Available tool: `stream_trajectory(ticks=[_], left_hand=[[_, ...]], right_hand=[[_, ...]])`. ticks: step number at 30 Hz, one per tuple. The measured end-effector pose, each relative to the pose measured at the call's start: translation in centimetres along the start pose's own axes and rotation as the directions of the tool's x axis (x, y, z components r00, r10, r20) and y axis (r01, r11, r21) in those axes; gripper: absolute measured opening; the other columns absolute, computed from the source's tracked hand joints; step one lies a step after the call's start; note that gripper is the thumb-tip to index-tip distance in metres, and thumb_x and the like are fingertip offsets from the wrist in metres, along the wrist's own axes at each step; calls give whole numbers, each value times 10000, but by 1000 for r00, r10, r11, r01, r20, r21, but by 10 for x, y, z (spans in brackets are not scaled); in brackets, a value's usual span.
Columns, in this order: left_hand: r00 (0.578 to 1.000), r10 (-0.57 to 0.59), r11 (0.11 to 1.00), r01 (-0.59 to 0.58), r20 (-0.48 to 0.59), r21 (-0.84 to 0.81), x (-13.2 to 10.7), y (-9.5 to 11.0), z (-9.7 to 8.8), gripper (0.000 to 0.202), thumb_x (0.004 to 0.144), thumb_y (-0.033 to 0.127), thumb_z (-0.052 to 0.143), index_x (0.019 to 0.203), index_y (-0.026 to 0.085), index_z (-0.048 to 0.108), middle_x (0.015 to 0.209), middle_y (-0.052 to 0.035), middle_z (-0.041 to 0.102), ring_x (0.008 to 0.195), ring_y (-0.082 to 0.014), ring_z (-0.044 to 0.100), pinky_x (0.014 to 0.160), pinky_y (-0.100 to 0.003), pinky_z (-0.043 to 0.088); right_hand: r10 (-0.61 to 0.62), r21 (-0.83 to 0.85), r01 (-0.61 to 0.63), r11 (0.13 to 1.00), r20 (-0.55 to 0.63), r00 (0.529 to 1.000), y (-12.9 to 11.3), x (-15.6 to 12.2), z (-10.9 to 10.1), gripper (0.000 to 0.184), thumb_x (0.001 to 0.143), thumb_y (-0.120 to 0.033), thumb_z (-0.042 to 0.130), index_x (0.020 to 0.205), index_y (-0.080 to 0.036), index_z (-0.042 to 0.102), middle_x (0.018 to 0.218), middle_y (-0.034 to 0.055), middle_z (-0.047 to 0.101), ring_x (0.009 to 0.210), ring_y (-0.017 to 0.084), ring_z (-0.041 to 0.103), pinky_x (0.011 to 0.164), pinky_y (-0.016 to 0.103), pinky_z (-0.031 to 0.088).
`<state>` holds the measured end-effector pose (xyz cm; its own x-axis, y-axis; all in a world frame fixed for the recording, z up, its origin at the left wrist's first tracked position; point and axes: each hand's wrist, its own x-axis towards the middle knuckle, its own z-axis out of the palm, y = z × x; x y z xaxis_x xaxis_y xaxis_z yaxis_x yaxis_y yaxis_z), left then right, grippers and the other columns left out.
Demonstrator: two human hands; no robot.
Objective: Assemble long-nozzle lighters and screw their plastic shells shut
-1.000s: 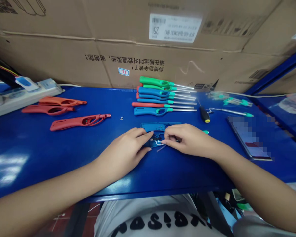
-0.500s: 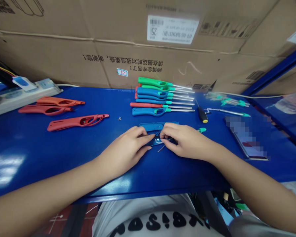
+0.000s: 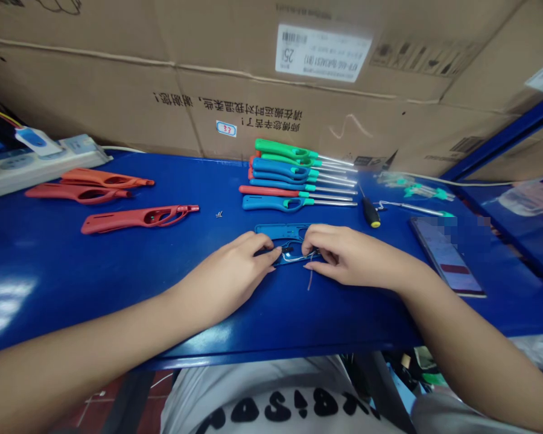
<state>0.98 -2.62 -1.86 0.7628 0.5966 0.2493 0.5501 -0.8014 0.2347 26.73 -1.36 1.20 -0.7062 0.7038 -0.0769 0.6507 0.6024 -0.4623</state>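
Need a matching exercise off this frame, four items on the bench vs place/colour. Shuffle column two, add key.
Column one
1. Blue shell halves
2. Screwdriver
3. Phone
4. Small metal pieces

Column two
A. Farthest right of the four
B. Just right of the tip of the nearest red casing
C. At the fingertips of the left hand and right hand
D. Black handle, yellow end

Pairs: 1-C, 2-D, 3-A, 4-B
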Motion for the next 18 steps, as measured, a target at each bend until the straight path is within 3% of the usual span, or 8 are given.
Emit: stream_trajectory(ticks=[9, 13, 15, 18], left_hand=[[998, 32, 999, -31, 61, -30, -1, -5, 1, 386, 999, 97, 451, 1314, 214, 641, 1239, -118, 609, 1097, -264, 539, 960, -438, 516], [998, 29, 999, -27, 50, -41, 0, -4, 1, 378, 1001, 105, 449, 1293, 220, 659, 1225, -118, 614, 1062, -257, 538, 943, -435, 520], [999, 33, 998, -31, 40, -45, 1, -3, 0, 370, 1003, 112, 451, 1286, 217, 665, 1213, -115, 623, 1049, -257, 541, 927, -429, 529], [999, 36, 999, -34, 37, -41, 0, -2, -2, 366, 999, 111, 453, 1275, 210, 673, 1214, -114, 635, 1053, -262, 552, 921, -432, 541]], right_hand=[[-31, -9, 31, 999, 8, 1000, 0, -1, -2, 105, 935, -230, 647, 1030, -186, 632, 1006, 33, 581, 684, 103, 479, 634, 243, 393], [-37, 6, 37, 999, -15, 999, -1, -1, -2, 112, 922, -232, 662, 1021, -190, 629, 987, 24, 580, 664, 93, 476, 627, 238, 390], [-25, 18, 26, 999, -82, 996, -1, -1, -2, 106, 916, -246, 658, 990, -195, 602, 957, 12, 578, 652, 91, 476, 614, 237, 382], [0, -31, -9, 999, -284, 959, 3, -1, -4, 83, 888, -185, 609, 867, -201, 530, 849, -6, 558, 665, 110, 483, 619, 246, 374]])
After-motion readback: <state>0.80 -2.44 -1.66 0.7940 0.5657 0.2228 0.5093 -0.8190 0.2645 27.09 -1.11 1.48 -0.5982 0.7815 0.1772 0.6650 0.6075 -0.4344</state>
